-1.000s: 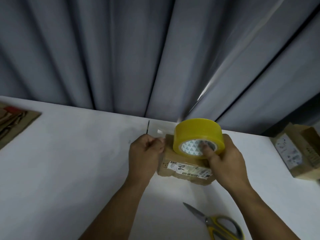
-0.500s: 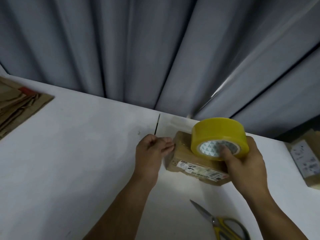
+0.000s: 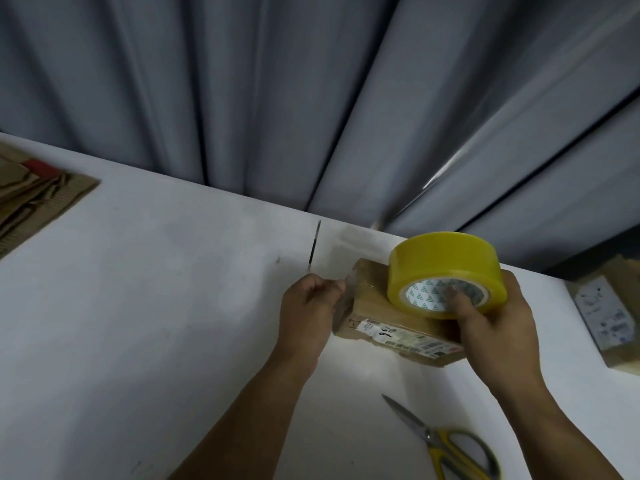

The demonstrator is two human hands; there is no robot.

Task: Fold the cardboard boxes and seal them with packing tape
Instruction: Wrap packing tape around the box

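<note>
Grey curtain across the whole back. White table below it, with a dark seam running in from the far edge.

Flattened cardboard at the far left, well apart from the work. Second box at the right edge, labelled, partly out of view.

Small box, the one in hand, sits flaps down on the table between both hands, label on the near side.

Right hand wrapped round the tape roll, thumb in the core, roll resting on the box top. Left hand curled tight at the box's left end, seemingly pinching the tape end. The film is clear and hard to trace, so the exact pinch is uncertain.

Scissors lie near the front edge, blades pointing towards the box.

Risks, as judged:
- Nothing pins the box but the roll's weight, so a hard pull may drag or tip it
- Slack film may fold onto itself or wrinkle before it touches the cardboard
- Tape laid off the flap join would leave the seal weak
- Both hands are busy, so reaching for the scissors means letting go of one end
</note>
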